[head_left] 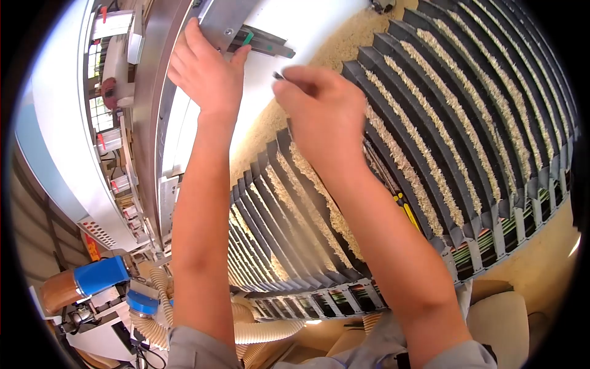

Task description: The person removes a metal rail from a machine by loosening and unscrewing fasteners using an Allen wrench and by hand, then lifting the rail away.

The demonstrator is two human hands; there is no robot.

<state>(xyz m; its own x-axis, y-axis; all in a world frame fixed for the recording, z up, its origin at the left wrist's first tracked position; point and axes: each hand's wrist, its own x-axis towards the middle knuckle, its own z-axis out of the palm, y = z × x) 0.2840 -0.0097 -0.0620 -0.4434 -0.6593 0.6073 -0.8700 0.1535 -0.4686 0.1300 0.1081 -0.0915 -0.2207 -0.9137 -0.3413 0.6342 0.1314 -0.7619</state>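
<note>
My left hand (209, 74) reaches up to a grey metal bracket (226, 24), fingers spread and lying along its lower left edge. A green piece (248, 38) on a dark metal rail (264, 45) shows just right of my left thumb. To the right of the rail, my right hand (322, 98) is closed in a pinch on a small dark piece (278, 75), too small to name, with blur at the fingers. Below and beside my right hand, grey ribbed slats (418, 117) carry lines of pale wood shavings.
A long brown beam (150, 104) runs down the left. At the lower left are a blue motor (103, 275) and a ribbed beige hose (264, 332). A yellow-handled tool (407, 212) lies between slats by my right forearm. Sawdust covers the bed edge (338, 46).
</note>
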